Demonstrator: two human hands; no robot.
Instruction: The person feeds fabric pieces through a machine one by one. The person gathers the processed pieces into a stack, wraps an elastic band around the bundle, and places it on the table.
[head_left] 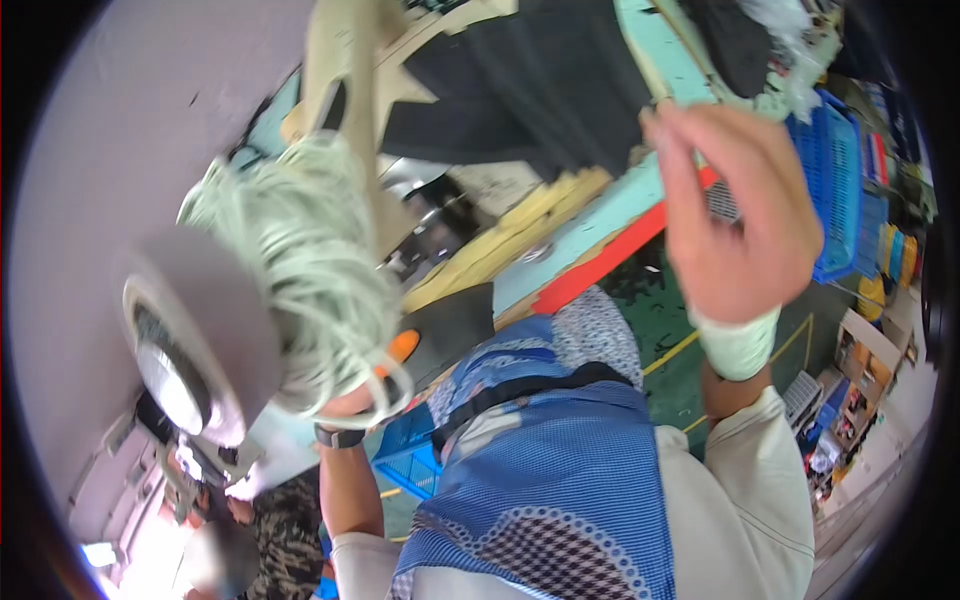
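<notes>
My right hand (745, 215) is raised at the right with thumb and index finger pinched together; anything between the fingertips is too small to make out. A pale band (738, 343) wraps that wrist. My left hand (350, 400) is mostly hidden behind a bundle of pale cord (320, 265), so its fingers do not show. A dark watch (340, 437) sits on the left wrist. An orange object (402, 346) shows beside the cord, near the left hand. Black cloth pieces (530, 85) lie on the worktable (580, 235), beyond both hands.
A sewing machine's pale arm (340, 50) and round handwheel (205, 340) stand at the left. Blue baskets (835, 190) are stacked at the right. Another blue crate (408, 452) sits below the table. A person in camouflage (290, 530) is at the lower left.
</notes>
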